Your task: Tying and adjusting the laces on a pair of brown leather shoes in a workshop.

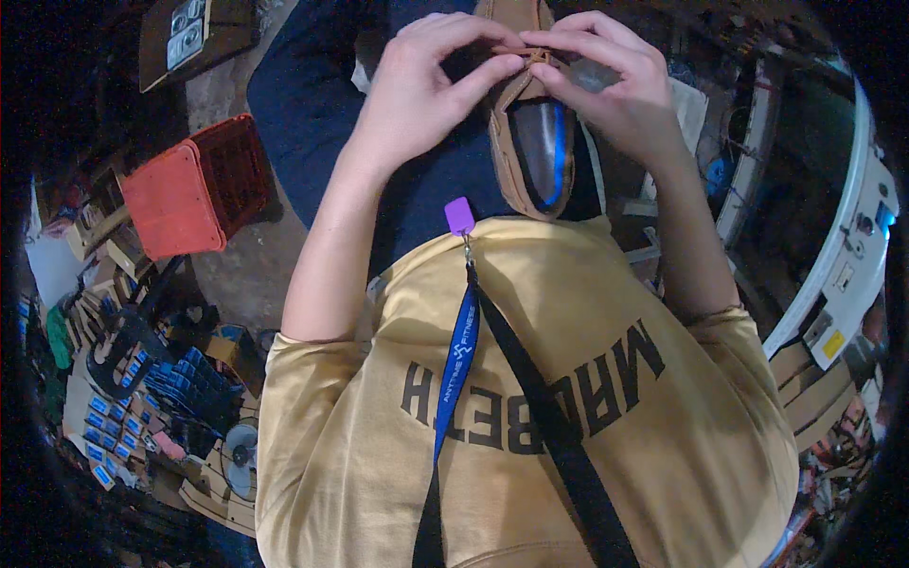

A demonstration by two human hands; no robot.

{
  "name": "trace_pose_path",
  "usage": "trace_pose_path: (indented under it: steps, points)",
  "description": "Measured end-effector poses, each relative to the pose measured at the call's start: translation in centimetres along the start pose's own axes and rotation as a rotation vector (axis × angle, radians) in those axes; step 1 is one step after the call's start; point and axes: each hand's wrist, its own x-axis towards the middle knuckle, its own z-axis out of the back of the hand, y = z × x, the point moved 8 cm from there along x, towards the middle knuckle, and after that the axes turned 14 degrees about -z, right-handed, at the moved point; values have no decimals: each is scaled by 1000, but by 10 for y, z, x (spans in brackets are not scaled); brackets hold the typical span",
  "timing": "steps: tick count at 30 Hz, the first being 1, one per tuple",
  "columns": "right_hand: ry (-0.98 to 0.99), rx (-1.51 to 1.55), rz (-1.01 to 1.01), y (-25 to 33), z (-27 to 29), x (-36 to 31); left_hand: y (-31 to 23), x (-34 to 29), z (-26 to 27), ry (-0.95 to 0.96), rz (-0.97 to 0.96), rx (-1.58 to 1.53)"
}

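Observation:
A brown leather lace-up shoe [506, 156] rests over my dark-clad lap at the top of the view, its dark opening toward me with a blue sheen inside. My left hand [417, 90] reaches in from the left, thumb and forefinger pinched on the shoelace [538, 57] above the opening. From the right, my right hand [620, 90] pinches the same thin brown lace, its fingertips nearly meeting the left ones. The lace crosses between them. Part of the shoe's toe end lies beyond the top edge of the picture.
To the left on the floor stands a red plastic crate [175, 204]. Several small blue-marked pieces [118, 426] lie lower left. A white machine [838, 256] curves along the right side. A lanyard [459, 350] with a purple tag [459, 216] hangs over my yellow shirt.

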Motion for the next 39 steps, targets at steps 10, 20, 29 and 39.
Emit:
trace_pose_path:
  steps: [10, 20, 29, 39]
  points:
    - [-56, 53, -166, -13, -5, -8, 30, -18, -11, 0, 63, -16]
    - [17, 271, -319, -37, -9, -12, 34, -16, -33, -106, 30, -224]
    - [98, 817, -514, -40, -12, -8, 32, -18, -35, -51, 54, -129]
    - [71, 419, -399, -55, -19, -13, 39, -25, -27, -88, 209, -230]
